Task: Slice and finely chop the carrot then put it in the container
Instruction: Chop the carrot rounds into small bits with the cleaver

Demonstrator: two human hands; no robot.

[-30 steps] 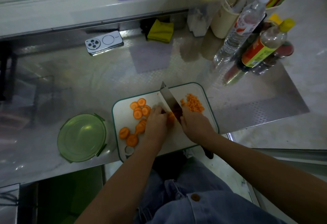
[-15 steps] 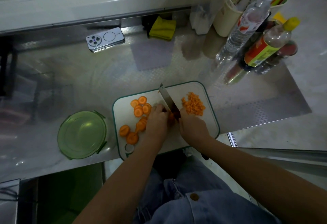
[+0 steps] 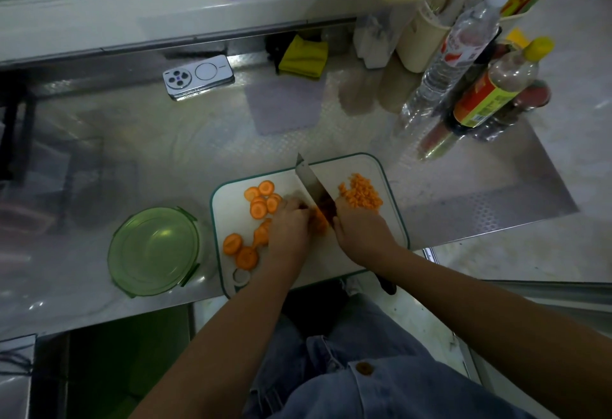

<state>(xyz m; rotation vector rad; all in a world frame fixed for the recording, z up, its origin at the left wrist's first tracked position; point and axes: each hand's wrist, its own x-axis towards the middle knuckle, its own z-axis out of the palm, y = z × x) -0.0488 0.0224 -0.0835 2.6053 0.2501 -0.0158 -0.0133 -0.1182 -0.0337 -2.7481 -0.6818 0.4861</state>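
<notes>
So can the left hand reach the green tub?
Probably yes. The green tub sits just left of the board, with only flat carrot slices between it and the left hand, which holds a carrot piece.

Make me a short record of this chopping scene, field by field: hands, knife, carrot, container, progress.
left hand: fingers curled, holding carrot pieces against the blade
right hand: grips the knife, tip pointing away from the person
slices: round carrot slices on the left part of the cutting board
chopped: chopped carrot pile on the board's far right
container: green container on the counter left of the board, no carrot seen in it
progress: chopping under way, nothing in the container yet
</notes>
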